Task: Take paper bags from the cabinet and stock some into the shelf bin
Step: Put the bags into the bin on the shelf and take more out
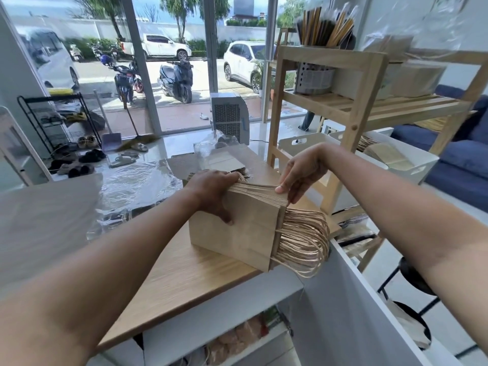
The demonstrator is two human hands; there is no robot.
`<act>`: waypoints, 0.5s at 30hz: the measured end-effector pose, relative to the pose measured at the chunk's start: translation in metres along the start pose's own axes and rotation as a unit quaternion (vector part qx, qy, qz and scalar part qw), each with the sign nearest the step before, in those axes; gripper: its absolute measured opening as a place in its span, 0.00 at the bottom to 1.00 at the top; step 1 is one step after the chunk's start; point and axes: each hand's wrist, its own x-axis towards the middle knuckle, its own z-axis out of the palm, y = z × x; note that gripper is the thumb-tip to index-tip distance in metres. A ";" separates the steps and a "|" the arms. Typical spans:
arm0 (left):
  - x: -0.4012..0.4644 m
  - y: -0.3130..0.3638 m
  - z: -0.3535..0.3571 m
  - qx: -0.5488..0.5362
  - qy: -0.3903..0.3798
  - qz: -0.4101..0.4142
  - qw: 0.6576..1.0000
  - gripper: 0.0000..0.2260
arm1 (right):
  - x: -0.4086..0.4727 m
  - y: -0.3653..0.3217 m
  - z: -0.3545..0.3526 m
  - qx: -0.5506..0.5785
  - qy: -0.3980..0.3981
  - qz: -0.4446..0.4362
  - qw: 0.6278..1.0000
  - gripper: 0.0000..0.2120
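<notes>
**Stack of bags under my two hands**

The thick stack of flat brown paper bags [237,231] with twisted paper handles stands on edge on the light wooden countertop [184,276]. My left hand [211,194] grips its far end; my right hand [295,175] pinches the top edges. Beside stands a wooden shelf [353,107] with a white plastic bin [412,165], before large windows.

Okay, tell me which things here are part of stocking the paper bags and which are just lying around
Part of the job:
- stack of paper bags, on the wooden counter
- left hand, gripping the stack's far end
- right hand, pinching the bags' top edges
- white bin in the wooden shelf, already holding some bags

Just lying about:
- clear plastic wrap
- utensil holder
- shoes on the floor
- broom
</notes>
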 end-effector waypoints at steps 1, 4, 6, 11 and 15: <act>0.000 0.000 0.000 -0.003 -0.003 -0.001 1.000 0.40 | -0.001 0.003 0.000 0.014 -0.005 -0.006 1.000 0.11; 0.001 0.002 -0.004 -0.009 -0.009 -0.004 1.000 0.38 | -0.006 0.014 -0.001 0.041 0.004 -0.027 0.999 0.21; 0.001 0.003 -0.006 -0.011 -0.014 -0.013 1.000 0.36 | -0.013 0.019 0.004 0.035 0.047 -0.039 0.997 0.31; 0.003 0.008 -0.007 -0.014 0.011 -0.044 0.999 0.30 | -0.038 0.034 0.047 -0.016 0.260 -0.148 0.954 0.46; 0.002 0.010 -0.005 -0.029 0.052 -0.101 0.993 0.30 | -0.029 0.059 0.100 -0.019 0.480 -0.185 0.858 0.55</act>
